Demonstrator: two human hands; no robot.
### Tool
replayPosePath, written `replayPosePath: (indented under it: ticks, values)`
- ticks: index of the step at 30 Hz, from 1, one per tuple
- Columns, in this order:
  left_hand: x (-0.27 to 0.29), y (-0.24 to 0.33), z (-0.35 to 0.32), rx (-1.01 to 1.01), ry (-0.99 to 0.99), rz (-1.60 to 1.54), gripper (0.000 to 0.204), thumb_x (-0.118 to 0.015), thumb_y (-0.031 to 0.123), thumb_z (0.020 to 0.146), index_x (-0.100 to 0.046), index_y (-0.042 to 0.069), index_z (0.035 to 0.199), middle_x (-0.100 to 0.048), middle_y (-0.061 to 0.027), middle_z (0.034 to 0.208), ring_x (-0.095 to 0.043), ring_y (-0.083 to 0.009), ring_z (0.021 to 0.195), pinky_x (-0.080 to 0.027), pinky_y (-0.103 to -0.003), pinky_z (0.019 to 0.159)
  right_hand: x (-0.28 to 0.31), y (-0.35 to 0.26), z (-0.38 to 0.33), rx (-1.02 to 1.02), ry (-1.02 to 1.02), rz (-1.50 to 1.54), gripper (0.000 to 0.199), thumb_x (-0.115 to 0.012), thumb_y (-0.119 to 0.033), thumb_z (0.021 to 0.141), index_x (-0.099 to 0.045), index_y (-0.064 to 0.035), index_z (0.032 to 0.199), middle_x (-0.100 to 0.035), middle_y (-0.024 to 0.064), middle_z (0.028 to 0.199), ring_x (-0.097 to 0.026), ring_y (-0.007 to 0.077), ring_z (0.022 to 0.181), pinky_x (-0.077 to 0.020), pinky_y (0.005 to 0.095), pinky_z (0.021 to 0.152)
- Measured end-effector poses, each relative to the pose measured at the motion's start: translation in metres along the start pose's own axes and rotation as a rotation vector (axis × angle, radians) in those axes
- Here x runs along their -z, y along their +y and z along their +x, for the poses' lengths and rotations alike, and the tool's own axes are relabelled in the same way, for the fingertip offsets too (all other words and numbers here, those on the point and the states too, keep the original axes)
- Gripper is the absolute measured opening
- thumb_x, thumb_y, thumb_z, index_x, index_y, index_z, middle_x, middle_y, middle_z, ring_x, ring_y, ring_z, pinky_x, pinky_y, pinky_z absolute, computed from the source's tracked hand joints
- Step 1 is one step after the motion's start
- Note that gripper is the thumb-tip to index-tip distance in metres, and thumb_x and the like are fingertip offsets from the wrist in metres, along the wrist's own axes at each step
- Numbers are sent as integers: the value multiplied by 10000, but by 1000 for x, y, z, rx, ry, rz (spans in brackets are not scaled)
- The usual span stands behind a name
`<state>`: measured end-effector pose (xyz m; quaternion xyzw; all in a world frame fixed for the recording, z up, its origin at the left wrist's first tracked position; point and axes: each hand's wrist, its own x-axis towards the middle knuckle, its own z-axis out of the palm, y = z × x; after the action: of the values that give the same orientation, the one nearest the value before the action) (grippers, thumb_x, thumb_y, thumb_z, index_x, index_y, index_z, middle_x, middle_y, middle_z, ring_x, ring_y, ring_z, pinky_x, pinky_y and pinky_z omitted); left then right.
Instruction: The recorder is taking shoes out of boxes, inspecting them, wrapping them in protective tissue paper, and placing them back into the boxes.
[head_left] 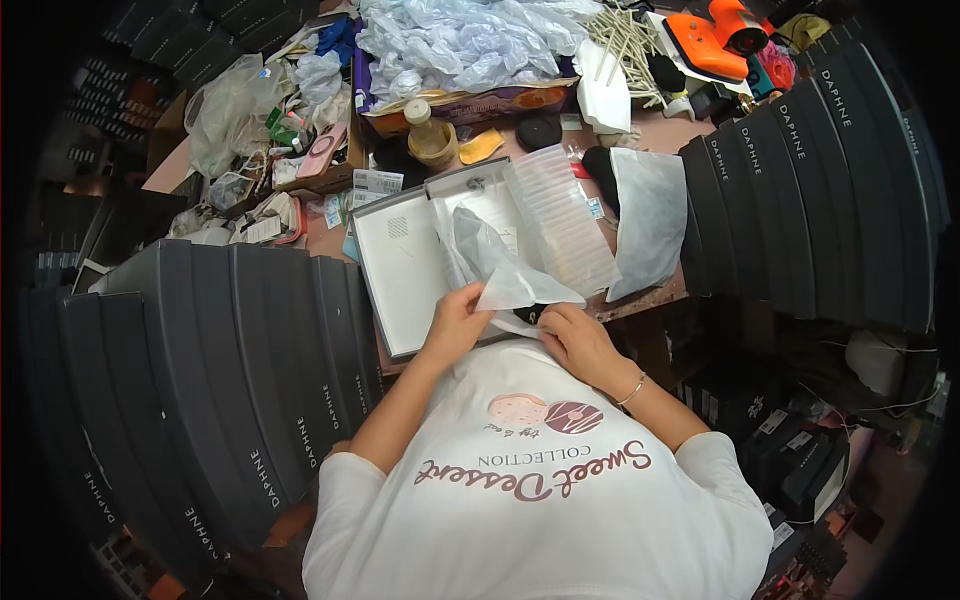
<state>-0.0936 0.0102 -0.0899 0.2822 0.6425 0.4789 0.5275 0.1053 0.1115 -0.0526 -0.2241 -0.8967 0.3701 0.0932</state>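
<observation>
Handling white tissue paper (485,255) at the near edge of the table (662,131), the two hands work close together in front of the person's white shirt (545,520). The left hand (460,322) is closed in a pinch, thumb and fingers drawn together on the left part of the paper's near edge. The right hand (577,338) is partly closed, fingers curled and bent inward at the right part of that edge; whether it grips the paper alone or also the item beneath cannot be told. A bracelet (632,389) encircles the right wrist. Between the hands, a small portion of a black item (533,313) with a gold-coloured detail shows under the paper; the remainder is hidden. The paper extends away from the hands over an open box (398,270) with a white interior and dark edges. A ribbed, translucent white sheet (562,215) lies to the right of the tissue paper, and a white bag (648,225) lies farther right. Dark grey shoe boxes stand in rows on both sides, a left row (225,350) and a right row (810,185). Beyond the open box are a capped bottle (430,137), a yellow sponge (481,147) and a round black lid (539,132). Farther back, a purple carton (500,103) holds crumpled white wrapping (465,45), with a bundle of pale sticks (625,52) and an orange tool (705,48) to its right. A pink phone (322,150) lies at the left among assorted small articles.
</observation>
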Motion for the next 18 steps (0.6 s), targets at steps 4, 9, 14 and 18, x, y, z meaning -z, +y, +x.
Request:
replayPosePath:
  ticks: [4,9,14,18]
  values:
    - [-4,9,-14,88,-28,-79,137,-574,1,859,-585,2,996,-578,21,738,-459,-14,543,-349,-169,456,4,3,-1,-91,-6,-14,180,-609,-91,800,-601,-23,967,-601,133,960,-611,335,797,-503,404,679]
    - [-18,14,-9,80,-12,-126,142,-576,-3,845,-592,-2,986,-599,18,763,-503,-8,618,-411,-175,522,-54,43,26,120,-84,-170,205,-592,-67,755,-622,-34,955,-619,156,916,-621,346,771,-496,419,675]
    - [-28,6,-6,13,30,-159,109,-571,9,868,-580,5,977,-568,30,724,-476,-8,567,-377,-167,481,-75,63,51,118,-55,-286,193,-571,-114,764,-627,-46,936,-629,155,890,-616,336,810,-475,442,714]
    - [-24,6,-5,-62,52,-257,166,-578,48,890,-553,-7,1045,-572,-6,834,-511,-39,657,-434,-169,575,-77,54,56,29,-57,-268,173,-540,-127,811,-626,-52,940,-634,153,918,-616,332,855,-463,456,738]
